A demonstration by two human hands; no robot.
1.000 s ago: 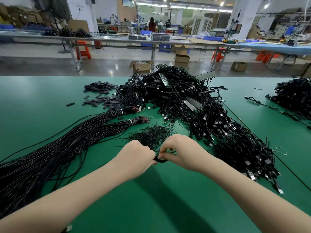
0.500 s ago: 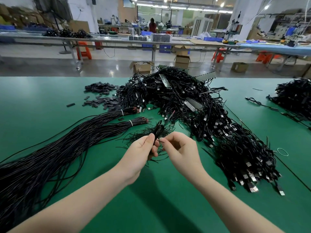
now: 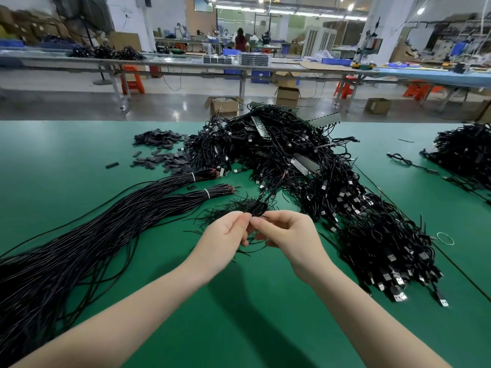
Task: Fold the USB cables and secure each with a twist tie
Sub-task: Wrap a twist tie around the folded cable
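Two bare hands meet above a green table (image 3: 79, 160). The left hand (image 3: 225, 236) and right hand (image 3: 288, 232) each pinch a small folded black USB cable (image 3: 259, 208) between thumb and fingertips, just above a loose scatter of black twist ties (image 3: 225, 211). A big heap of tied cables (image 3: 332, 187) lies far and right; long straight cable bundles (image 3: 93, 235) stretch left.

A folded black USB cable (image 3: 259, 208) stands looped above scattered twist ties (image 3: 225, 215).
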